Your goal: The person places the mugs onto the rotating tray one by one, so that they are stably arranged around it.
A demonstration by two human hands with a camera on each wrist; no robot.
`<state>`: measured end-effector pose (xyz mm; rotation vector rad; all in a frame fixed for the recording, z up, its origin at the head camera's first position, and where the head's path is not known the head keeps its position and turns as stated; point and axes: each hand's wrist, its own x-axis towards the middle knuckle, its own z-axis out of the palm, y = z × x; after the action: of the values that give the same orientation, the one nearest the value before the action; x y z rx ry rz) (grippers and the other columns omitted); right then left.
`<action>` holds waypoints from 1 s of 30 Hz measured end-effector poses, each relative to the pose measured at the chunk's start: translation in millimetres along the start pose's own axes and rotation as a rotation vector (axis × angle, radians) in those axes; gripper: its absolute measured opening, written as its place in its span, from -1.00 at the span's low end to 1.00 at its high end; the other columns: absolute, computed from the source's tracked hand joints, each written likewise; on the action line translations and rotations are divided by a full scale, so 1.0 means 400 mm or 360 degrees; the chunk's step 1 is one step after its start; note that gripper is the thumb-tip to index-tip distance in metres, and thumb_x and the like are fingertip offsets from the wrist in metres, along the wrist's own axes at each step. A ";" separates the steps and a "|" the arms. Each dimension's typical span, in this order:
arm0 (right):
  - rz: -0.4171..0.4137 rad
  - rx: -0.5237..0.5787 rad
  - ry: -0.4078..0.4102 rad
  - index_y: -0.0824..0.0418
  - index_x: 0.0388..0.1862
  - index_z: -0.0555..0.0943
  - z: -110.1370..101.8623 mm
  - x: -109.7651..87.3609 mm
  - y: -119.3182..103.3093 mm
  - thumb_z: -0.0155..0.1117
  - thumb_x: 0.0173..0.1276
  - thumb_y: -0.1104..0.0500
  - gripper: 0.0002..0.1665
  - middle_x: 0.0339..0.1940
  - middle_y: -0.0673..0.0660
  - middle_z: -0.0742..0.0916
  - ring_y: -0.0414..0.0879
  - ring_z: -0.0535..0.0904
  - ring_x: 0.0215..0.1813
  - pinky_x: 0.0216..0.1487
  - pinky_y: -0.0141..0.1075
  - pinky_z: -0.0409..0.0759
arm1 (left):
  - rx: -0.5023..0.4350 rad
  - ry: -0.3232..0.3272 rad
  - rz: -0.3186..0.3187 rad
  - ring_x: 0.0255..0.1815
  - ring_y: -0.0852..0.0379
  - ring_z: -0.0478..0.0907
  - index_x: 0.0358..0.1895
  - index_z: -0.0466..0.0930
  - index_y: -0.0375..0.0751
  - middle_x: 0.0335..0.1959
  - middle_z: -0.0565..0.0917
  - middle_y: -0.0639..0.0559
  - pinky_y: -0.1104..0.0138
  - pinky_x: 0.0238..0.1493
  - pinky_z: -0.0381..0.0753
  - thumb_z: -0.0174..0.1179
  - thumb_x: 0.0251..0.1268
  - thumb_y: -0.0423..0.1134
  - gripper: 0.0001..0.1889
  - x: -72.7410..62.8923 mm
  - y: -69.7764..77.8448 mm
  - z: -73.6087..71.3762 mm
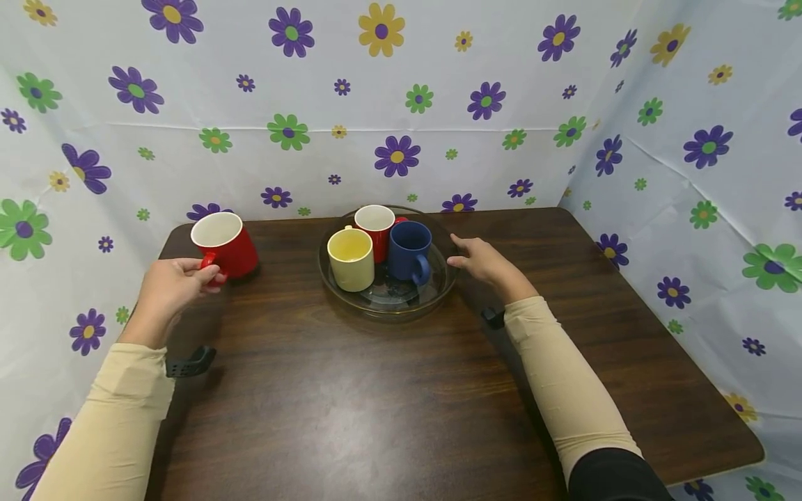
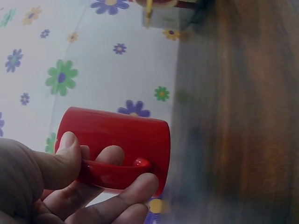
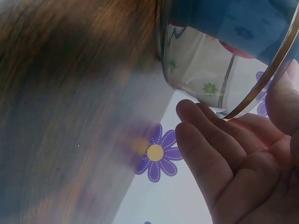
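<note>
My left hand (image 1: 178,285) pinches the handle of a red mug (image 1: 234,252) with a white inside, at the table's far left. The mug leans slightly; whether its base touches the table I cannot tell. In the left wrist view, thumb and fingers close about the red handle (image 2: 112,175). My right hand (image 1: 485,263) is at the right rim of a round clear glass dish (image 1: 391,309), fingers extended along its outside and thumb near the rim. Inside the dish stand a yellow mug (image 1: 352,268), a second red mug (image 1: 380,243) and a blue mug (image 1: 407,247).
A dark wooden table (image 1: 351,403) carries everything. White cloth with printed flowers (image 1: 338,90) hangs behind the table and along its right side. The dish stands close to the table's back edge.
</note>
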<state>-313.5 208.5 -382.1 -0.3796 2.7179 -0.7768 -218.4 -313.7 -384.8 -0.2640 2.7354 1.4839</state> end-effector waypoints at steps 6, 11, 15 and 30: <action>-0.0005 0.0018 -0.0005 0.25 0.65 0.04 -0.001 0.003 0.003 0.17 0.58 0.11 -0.18 0.60 0.39 0.22 0.30 0.08 0.60 0.55 0.15 0.12 | 0.0050 -0.0034 -0.0012 -0.37 0.39 0.71 0.27 0.52 -0.49 -0.08 0.78 -0.21 0.55 -0.29 0.66 0.16 0.52 0.01 -0.42 -0.030 0.042 -0.016; -0.0015 0.0030 -0.0007 0.24 0.65 0.04 -0.001 0.006 0.006 0.17 0.57 0.12 -0.18 0.60 0.39 0.21 0.30 0.08 0.60 0.54 0.14 0.13 | 0.0123 -0.0050 0.0026 -0.34 0.38 0.72 0.25 0.55 -0.46 -0.07 0.78 -0.21 0.55 -0.30 0.66 0.16 0.51 0.03 -0.43 -0.057 0.071 -0.025; -0.0011 0.0055 -0.0016 0.22 0.65 0.04 -0.002 0.009 0.009 0.16 0.58 0.12 -0.18 0.61 0.37 0.20 0.28 0.07 0.61 0.54 0.14 0.14 | 0.0137 -0.0072 0.0076 -0.33 0.40 0.72 0.24 0.57 -0.45 -0.16 0.81 -0.08 0.54 -0.30 0.66 0.16 0.52 0.01 -0.45 -0.079 0.094 -0.031; -0.0054 0.0037 -0.0008 0.25 0.65 0.05 -0.004 0.011 0.014 0.15 0.58 0.12 -0.20 0.61 0.36 0.21 0.27 0.09 0.61 0.55 0.12 0.12 | 0.0296 -0.0217 0.0293 -0.33 0.43 0.71 0.18 0.62 -0.44 -0.19 0.81 -0.14 0.55 -0.29 0.64 0.21 0.50 -0.08 -0.55 -0.123 0.199 -0.048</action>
<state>-319.1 212.3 -384.8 -0.4230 2.7021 -0.8146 -181.0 -280.5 -303.2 0.0917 2.8237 1.2167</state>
